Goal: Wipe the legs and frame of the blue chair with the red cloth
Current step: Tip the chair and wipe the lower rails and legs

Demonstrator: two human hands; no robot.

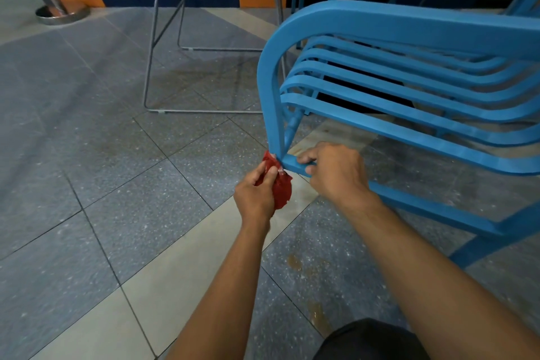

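The left hand (257,190) pinched the red cloth (282,188) with curled fingers at the low corner of the blue chair (380,23). The fingers of the right hand (336,169) were clamped on the frame bar beside it. The bunched cloth could slip off the corner or miss the inner faces, and a loose right grip might let the chair shift.

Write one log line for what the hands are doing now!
left hand: holds red cloth at frame corner of blue chair | right hand: grips chair's lower bar | chair: tipped over
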